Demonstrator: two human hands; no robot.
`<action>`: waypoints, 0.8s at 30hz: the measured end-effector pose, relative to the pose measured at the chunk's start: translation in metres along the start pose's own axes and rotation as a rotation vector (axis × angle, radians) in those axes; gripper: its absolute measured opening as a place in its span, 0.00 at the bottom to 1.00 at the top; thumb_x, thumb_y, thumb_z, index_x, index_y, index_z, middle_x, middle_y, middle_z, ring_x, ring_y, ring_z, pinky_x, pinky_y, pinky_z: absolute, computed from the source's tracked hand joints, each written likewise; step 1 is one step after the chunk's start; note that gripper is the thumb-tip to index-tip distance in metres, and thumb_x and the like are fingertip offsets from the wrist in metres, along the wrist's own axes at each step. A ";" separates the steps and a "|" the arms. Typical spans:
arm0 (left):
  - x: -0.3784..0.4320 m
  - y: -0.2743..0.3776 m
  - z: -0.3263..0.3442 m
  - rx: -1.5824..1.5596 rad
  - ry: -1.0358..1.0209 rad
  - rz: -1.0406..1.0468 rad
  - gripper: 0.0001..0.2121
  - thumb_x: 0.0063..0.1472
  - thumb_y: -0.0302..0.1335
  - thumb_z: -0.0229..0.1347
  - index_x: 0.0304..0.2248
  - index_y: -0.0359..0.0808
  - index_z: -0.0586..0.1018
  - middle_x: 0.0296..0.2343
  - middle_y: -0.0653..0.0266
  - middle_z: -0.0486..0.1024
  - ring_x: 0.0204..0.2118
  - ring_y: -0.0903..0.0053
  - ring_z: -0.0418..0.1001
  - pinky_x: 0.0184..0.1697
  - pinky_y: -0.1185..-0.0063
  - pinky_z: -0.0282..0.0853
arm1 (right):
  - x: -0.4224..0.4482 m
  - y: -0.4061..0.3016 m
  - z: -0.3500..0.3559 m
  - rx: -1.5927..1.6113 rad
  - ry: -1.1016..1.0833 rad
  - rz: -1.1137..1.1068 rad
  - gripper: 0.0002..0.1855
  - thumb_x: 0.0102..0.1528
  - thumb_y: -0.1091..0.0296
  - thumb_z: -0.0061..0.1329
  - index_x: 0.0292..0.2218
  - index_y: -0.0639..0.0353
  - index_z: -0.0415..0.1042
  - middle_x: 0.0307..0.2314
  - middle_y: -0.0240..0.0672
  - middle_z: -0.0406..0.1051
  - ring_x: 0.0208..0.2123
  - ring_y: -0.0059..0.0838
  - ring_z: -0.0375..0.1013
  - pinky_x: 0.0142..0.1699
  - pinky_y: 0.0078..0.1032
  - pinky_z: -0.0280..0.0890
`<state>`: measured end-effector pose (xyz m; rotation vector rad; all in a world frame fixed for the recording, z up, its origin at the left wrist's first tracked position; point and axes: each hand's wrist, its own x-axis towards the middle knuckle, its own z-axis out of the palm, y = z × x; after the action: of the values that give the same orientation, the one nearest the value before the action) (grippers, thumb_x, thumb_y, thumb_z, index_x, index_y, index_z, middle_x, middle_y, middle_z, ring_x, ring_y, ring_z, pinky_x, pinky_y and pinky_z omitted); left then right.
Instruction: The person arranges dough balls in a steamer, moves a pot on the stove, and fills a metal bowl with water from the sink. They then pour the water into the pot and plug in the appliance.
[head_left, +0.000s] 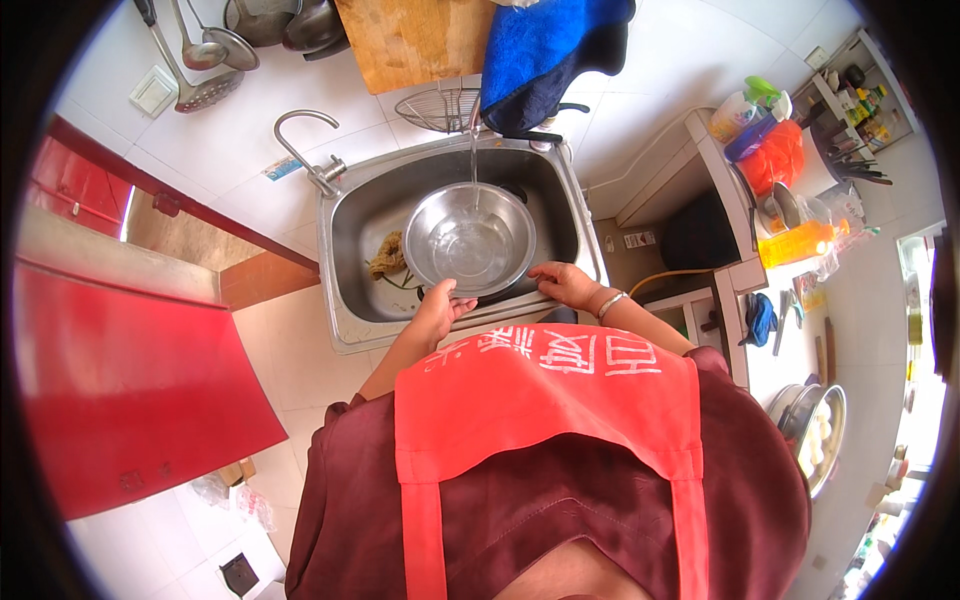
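Note:
A round stainless steel basin (469, 238) is in the metal sink (349, 315), with water from a tap falling into it. My left hand (444, 306) has its thumb and fingers at the basin's near rim, gripping it. My right hand (562, 285) is at the sink's near right edge, fingertips close to the basin's rim; whether they touch it is not clear. Left of the basin lies a tan scrubber (388, 256) with some green stems on the sink floor. Something dark shows partly behind and under the basin.
A curved filter tap (306, 146) stands at the sink's back left. Above hang a wooden board (412, 37), a blue cloth (555, 56) and several ladles. On the right, a counter holds an orange bottle (799, 244) and a steamer of pale round items (817, 439).

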<state>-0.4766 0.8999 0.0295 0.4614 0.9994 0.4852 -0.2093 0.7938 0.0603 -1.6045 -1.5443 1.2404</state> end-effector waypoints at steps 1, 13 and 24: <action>0.000 0.000 0.000 0.005 -0.002 0.003 0.16 0.59 0.28 0.40 0.41 0.23 0.61 0.36 0.48 0.67 0.35 0.63 0.69 0.41 0.69 0.71 | 0.000 0.000 0.000 0.003 -0.001 0.002 0.17 0.50 0.73 0.43 0.44 0.63 0.67 0.24 0.33 0.70 0.28 0.23 0.68 0.38 0.19 0.63; -0.004 0.002 0.004 0.053 0.000 -0.009 0.16 0.60 0.29 0.38 0.42 0.25 0.62 0.37 0.50 0.68 0.37 0.67 0.69 0.41 0.73 0.70 | -0.001 0.004 0.004 -0.020 0.007 -0.008 0.17 0.50 0.72 0.43 0.44 0.63 0.67 0.25 0.33 0.70 0.28 0.23 0.68 0.38 0.20 0.63; -0.002 0.001 0.002 0.027 -0.011 -0.009 0.15 0.59 0.28 0.39 0.41 0.23 0.62 0.36 0.48 0.68 0.36 0.65 0.70 0.41 0.70 0.71 | -0.002 0.002 0.003 -0.057 0.008 -0.031 0.18 0.50 0.72 0.44 0.44 0.62 0.67 0.27 0.35 0.71 0.31 0.27 0.70 0.40 0.21 0.64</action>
<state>-0.4764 0.8997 0.0323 0.4833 0.9984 0.4606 -0.2111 0.7904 0.0576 -1.6140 -1.6066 1.1815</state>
